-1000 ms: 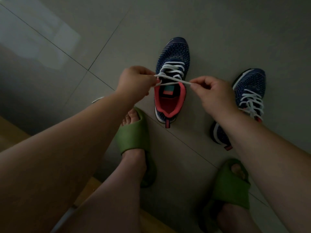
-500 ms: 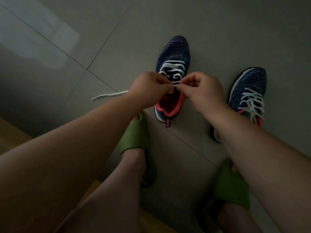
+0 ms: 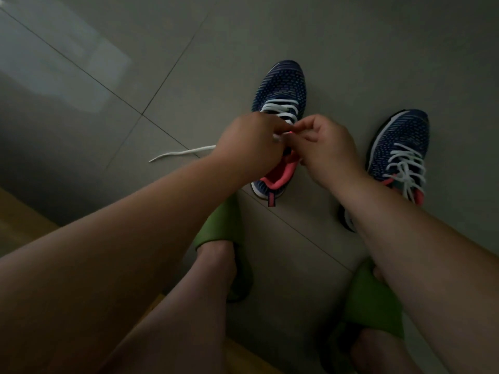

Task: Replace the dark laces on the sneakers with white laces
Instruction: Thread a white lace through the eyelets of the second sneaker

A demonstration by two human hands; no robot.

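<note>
1. Nearest, two feet in green slides, the left slide (image 3: 220,225) and the right slide (image 3: 371,300), stand on the grey tiled floor (image 3: 297,28), beside a strip of wood flooring (image 3: 19,220).
2. Beyond them, the left hand (image 3: 249,143) and right hand (image 3: 328,147) meet over the collar of the left sneaker (image 3: 280,90); both have curled fingers pinching the white lace (image 3: 279,110) at its top eyelets.
3. A loose lace end (image 3: 178,153) trails along the floor behind the left wrist.
4. The right sneaker (image 3: 399,147), already carrying its own white laces (image 3: 406,168), sits apart, partly hidden by the right forearm.
</note>
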